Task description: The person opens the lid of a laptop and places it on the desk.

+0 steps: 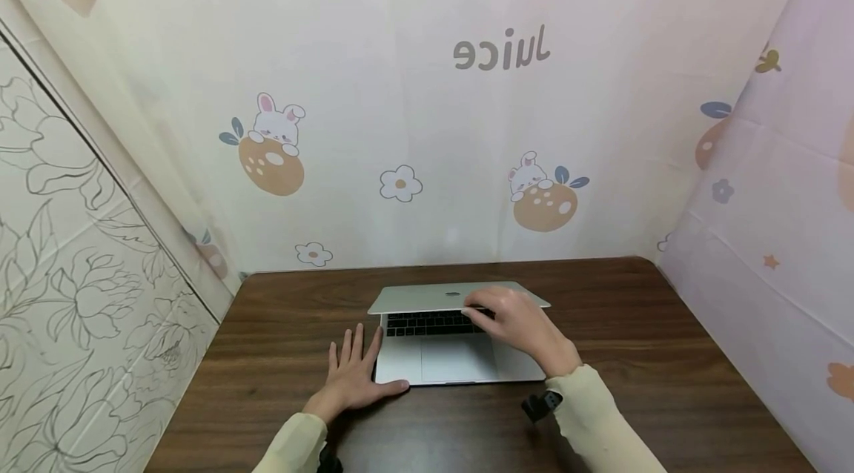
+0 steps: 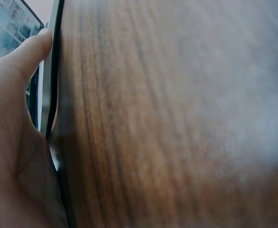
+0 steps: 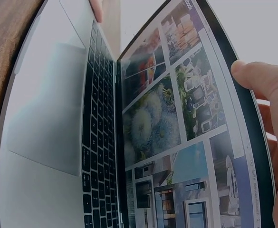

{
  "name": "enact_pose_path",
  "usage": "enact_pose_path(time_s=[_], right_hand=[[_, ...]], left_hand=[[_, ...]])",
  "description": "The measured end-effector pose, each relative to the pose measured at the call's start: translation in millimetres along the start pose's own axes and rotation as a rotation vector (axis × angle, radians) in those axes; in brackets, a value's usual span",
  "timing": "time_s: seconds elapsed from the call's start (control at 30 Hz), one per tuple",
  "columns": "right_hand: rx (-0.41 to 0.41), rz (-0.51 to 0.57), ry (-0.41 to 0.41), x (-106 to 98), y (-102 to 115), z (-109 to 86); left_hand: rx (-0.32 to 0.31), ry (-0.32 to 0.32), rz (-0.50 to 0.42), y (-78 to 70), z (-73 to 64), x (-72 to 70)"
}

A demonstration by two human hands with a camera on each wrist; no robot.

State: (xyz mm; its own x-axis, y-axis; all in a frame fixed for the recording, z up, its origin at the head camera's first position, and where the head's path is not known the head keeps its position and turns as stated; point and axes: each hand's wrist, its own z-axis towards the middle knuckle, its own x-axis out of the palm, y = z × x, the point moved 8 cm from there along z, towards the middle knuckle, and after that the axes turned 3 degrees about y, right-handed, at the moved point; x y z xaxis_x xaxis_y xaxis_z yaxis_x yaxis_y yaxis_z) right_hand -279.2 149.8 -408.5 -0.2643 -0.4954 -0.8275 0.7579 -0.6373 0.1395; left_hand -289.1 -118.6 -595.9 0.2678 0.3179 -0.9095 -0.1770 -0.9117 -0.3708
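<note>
A silver laptop (image 1: 460, 360) lies on the table with its lid (image 1: 427, 296) tilted low over the keyboard (image 3: 98, 128). My right hand (image 1: 517, 321) pinches the lid's front edge, thumb on the screen side and fingers behind it. In the right wrist view the screen (image 3: 177, 118) is lit with a grid of photos. My left hand (image 1: 353, 373) rests spread beside the laptop's left side, fingers straight on the table and thumb against the front left corner of the base. The left wrist view shows that thumb (image 2: 32, 50) along the laptop's edge.
The dark wood table (image 1: 287, 325) runs back to a hanging cloth (image 1: 400, 102) printed with rabbits and flowers. More printed cloth closes in the right side (image 1: 767, 250), and a flower-patterned panel (image 1: 87, 273) stands at the left.
</note>
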Motion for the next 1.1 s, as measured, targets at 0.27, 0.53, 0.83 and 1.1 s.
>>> enact_pose_path(time_s=[0.27, 0.53, 0.83, 1.1], right_hand=[[0.008, 0.007, 0.007, -1.5, -3.7, 4.7], [0.041, 0.04, 0.03, -3.4, -8.5, 7.7], [0.077, 0.056, 0.072, -3.5, -11.8, 11.8], [0.082, 0.062, 0.077, -4.8, -14.0, 15.5]], left_hand=[[0.002, -0.009, 0.002, 3.3, 2.6, 3.0], [0.003, -0.01, 0.004, 3.4, 3.1, 4.0], [-0.001, -0.006, 0.005, 4.9, 4.0, 5.0], [0.001, -0.012, -0.003, 3.6, 2.4, 3.6]])
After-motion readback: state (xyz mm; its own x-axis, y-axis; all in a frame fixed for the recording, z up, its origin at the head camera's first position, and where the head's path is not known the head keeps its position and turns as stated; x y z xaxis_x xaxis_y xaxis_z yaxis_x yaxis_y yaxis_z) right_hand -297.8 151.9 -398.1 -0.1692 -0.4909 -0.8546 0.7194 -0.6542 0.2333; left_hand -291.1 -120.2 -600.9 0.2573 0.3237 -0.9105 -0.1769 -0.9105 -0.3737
